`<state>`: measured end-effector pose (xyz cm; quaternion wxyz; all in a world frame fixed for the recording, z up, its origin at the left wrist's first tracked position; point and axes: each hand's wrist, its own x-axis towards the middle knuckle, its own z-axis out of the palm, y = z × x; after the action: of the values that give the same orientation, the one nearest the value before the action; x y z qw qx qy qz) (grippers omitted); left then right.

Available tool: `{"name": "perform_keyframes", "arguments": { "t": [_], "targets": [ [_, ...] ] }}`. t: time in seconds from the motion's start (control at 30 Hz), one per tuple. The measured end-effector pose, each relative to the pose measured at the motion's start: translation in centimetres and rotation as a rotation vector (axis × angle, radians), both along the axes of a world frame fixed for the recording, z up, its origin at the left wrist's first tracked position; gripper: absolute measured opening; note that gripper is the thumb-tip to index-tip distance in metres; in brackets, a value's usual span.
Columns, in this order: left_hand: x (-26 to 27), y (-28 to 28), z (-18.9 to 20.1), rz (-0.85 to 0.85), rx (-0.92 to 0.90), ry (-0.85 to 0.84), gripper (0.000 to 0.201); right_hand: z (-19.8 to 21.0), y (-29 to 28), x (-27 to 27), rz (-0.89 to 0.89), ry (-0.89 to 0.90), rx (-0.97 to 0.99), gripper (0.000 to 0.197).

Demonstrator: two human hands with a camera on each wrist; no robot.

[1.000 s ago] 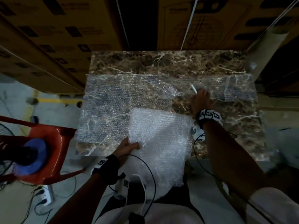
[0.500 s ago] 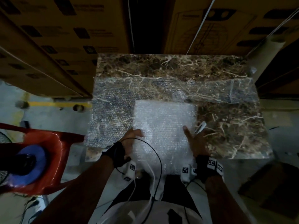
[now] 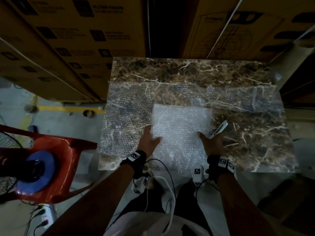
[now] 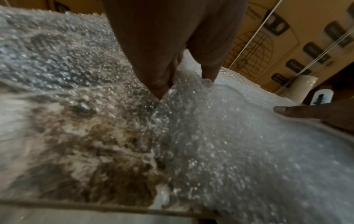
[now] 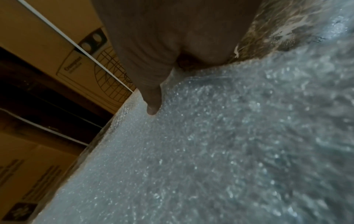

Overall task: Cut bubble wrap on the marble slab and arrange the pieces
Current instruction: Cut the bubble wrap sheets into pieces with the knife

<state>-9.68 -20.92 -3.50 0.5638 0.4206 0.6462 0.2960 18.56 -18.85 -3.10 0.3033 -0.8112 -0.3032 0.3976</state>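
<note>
While left hand [image 3: 150, 142] is pressing flat-fingered on cut bubble wrap piece [image 3: 180, 132], right hand [image 3: 212, 142] is gripping cutter [image 3: 219, 129]; cutter's long axis pointing far-right; piece's long axis running toward person, overhanging marble slab [image 3: 255, 133].

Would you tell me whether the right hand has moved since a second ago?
Yes. The right hand came back from the far strip to the marble slab's near edge, beside the white piece.

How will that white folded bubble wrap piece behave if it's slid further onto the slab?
The bubble wrap piece is probably floppy: its near end droops over the marble slab edge. Likely light, so it may bunch rather than slide.
</note>
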Motion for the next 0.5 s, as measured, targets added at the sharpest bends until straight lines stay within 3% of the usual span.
{"name": "perform_keyframes", "arguments": {
  "t": [0.17,0.5],
  "targets": [
    [0.33,-0.17,-0.4,0.0,0.095,0.074,0.067,-0.8,-0.19,-0.39,0.021,-0.024,0.013,0.105],
    [0.87,-0.71,-0.47,0.025,0.123,-0.091,0.07,-0.75,-0.19,0.44,-0.006,-0.029,0.087,0.091]
  ]
}}
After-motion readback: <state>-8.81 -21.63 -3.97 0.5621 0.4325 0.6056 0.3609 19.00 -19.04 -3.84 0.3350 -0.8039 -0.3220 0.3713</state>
